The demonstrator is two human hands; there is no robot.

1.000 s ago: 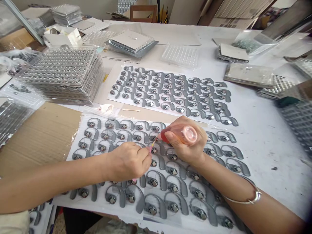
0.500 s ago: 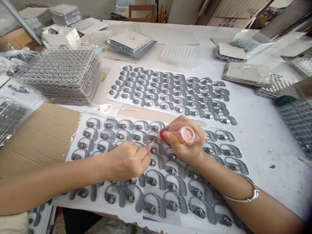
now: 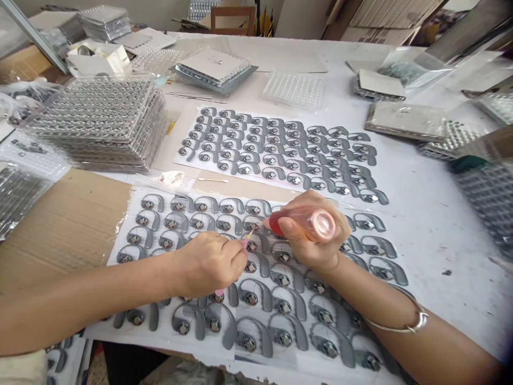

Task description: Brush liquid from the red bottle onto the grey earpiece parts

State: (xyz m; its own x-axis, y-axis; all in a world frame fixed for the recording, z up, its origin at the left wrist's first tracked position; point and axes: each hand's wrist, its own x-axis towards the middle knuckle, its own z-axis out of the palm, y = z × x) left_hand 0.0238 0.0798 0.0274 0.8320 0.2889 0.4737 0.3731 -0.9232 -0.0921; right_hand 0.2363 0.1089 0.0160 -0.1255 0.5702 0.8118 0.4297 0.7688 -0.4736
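Note:
My left hand [image 3: 214, 262] is closed around a thin pink-handled tool [image 3: 246, 243] with a yellowish tip; its exact kind is unclear. My right hand [image 3: 320, 243] grips a translucent squeeze bottle [image 3: 294, 220] of reddish liquid, tilted with its base toward me. The bottle's nozzle and the tool's tip come close together over one grey ear-hook earphone part [image 3: 253, 225]; whether they touch it I cannot tell. Several rows of such grey ear-hook parts [image 3: 252, 293], each with a round metallic piece, lie beneath both hands on a white sheet [image 3: 120, 331].
Beyond lies a second sheet of grey ear-hook parts [image 3: 294, 143]. A cotton swab [image 3: 214, 180] rests between the sheets. Stacked clear trays [image 3: 100, 120] stand at left, beside flat cardboard [image 3: 56, 224]. More trays [image 3: 294, 90] and packs [image 3: 404, 122] lie at the back and right.
My right hand has drawn the squeeze bottle slightly to the right, so more of its nozzle shows. My left hand and its pink tool have stayed nearly in place.

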